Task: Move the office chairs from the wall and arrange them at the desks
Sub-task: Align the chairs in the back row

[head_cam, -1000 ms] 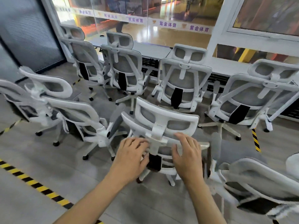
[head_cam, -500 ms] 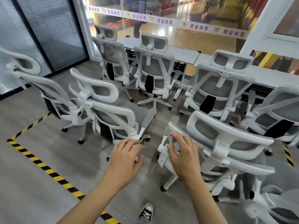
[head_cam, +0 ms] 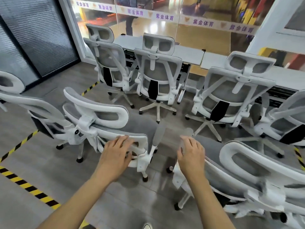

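Observation:
Several white-framed grey mesh office chairs stand around me. My left hand (head_cam: 115,154) lies over the top rim of the backrest of the nearest left chair (head_cam: 99,111), fingers on the frame and thumb tucked under it. My right hand (head_cam: 191,156) hovers with spread fingers at the left edge of a tilted chair (head_cam: 247,156) on my right, over its blurred grey armrest; whether it touches is unclear. White desks (head_cam: 188,53) run along the glass wall ahead. Three chairs (head_cam: 158,75) stand with their backs to me at those desks.
Another chair (head_cam: 33,104) stands at the far left and one more (head_cam: 283,116) at the far right. Yellow-black floor tape (head_cam: 33,190) crosses the grey floor at the lower left. A dark blind-covered wall (head_cam: 41,38) closes the left side. My shoe (head_cam: 147,226) shows at the bottom edge.
Both hands left the back of the chair now on my right. My view swung left, and my left hand came down on the neighbouring left chair's backrest.

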`<control>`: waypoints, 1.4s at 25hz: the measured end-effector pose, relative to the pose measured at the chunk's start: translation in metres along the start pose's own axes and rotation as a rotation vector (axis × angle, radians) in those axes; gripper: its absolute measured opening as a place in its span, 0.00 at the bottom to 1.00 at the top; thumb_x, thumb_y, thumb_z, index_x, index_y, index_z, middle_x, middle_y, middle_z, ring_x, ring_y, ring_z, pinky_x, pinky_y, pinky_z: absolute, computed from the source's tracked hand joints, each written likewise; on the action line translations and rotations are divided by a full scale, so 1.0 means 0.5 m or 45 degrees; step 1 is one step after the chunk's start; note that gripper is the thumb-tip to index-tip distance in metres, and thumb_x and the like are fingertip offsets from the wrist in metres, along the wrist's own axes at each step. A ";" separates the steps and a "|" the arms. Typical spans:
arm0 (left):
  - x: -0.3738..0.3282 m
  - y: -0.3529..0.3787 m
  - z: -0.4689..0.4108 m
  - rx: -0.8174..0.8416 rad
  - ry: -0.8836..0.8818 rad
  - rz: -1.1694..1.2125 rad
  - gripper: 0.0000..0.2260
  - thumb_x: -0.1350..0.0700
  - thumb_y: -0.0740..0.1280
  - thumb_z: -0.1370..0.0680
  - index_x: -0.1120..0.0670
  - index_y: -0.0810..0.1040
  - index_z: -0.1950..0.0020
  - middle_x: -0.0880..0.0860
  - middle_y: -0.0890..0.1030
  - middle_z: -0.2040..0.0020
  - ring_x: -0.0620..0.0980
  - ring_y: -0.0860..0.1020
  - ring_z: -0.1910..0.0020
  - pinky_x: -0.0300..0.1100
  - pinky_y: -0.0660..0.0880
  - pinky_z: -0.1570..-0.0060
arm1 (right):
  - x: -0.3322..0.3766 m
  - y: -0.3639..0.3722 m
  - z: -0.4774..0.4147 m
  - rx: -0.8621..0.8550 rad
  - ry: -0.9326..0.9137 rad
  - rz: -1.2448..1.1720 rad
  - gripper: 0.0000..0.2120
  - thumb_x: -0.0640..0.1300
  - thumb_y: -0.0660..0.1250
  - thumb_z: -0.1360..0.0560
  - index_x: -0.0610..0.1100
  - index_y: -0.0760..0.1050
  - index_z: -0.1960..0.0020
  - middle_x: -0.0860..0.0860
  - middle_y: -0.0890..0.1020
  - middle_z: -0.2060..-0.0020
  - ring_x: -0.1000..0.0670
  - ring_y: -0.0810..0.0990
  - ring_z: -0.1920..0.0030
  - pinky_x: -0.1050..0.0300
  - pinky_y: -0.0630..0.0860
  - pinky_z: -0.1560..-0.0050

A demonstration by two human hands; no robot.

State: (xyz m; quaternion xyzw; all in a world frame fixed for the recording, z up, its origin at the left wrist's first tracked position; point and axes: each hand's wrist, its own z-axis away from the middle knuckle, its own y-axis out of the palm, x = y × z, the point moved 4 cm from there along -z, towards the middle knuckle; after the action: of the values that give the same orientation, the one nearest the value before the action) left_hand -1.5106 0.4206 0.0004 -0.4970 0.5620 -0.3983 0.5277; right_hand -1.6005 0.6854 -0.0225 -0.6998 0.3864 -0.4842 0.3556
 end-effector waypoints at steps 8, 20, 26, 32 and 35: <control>0.080 0.092 -0.111 0.233 0.171 -0.102 0.27 0.53 0.71 0.27 0.51 0.72 0.28 0.56 0.71 0.26 0.60 0.68 0.27 0.62 0.62 0.28 | -0.117 0.067 0.002 0.287 0.424 0.512 0.21 0.40 0.66 0.25 0.47 0.72 0.32 0.49 0.81 0.41 0.45 0.78 0.39 0.49 0.66 0.37; 0.096 0.116 -0.115 0.254 0.265 -0.110 0.33 0.52 0.73 0.30 0.52 0.69 0.25 0.57 0.66 0.24 0.64 0.65 0.26 0.65 0.58 0.27 | -0.120 0.064 0.005 0.191 0.479 0.489 0.18 0.38 0.64 0.24 0.47 0.75 0.35 0.49 0.82 0.44 0.43 0.78 0.42 0.47 0.66 0.38; 0.126 0.103 -0.110 0.301 0.337 -0.055 0.29 0.50 0.63 0.22 0.47 0.61 0.22 0.53 0.54 0.19 0.57 0.54 0.21 0.53 0.46 0.22 | 0.023 0.080 -0.009 0.013 0.445 0.202 0.19 0.41 0.69 0.25 0.45 0.75 0.35 0.47 0.80 0.39 0.42 0.76 0.38 0.44 0.68 0.31; 0.243 0.005 -0.093 0.237 0.360 -0.004 0.21 0.49 0.57 0.21 0.47 0.66 0.27 0.50 0.65 0.26 0.53 0.62 0.26 0.47 0.58 0.26 | 0.328 0.102 -0.062 -0.033 0.148 -0.088 0.20 0.43 0.67 0.22 0.51 0.72 0.31 0.54 0.77 0.35 0.50 0.73 0.33 0.52 0.65 0.31; 0.326 -0.063 -0.088 0.135 0.449 0.100 0.18 0.51 0.61 0.22 0.49 0.72 0.31 0.51 0.71 0.30 0.54 0.68 0.30 0.48 0.66 0.30 | 0.468 0.100 -0.085 -0.132 0.062 -0.147 0.20 0.42 0.66 0.22 0.51 0.72 0.31 0.55 0.77 0.36 0.51 0.73 0.35 0.53 0.65 0.31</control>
State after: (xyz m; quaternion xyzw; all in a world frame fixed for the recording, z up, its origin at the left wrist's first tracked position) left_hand -1.5416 0.2515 0.0043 -0.3687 0.6429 -0.4875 0.4617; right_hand -1.5966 0.4506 0.0399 -0.7265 0.3786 -0.5000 0.2809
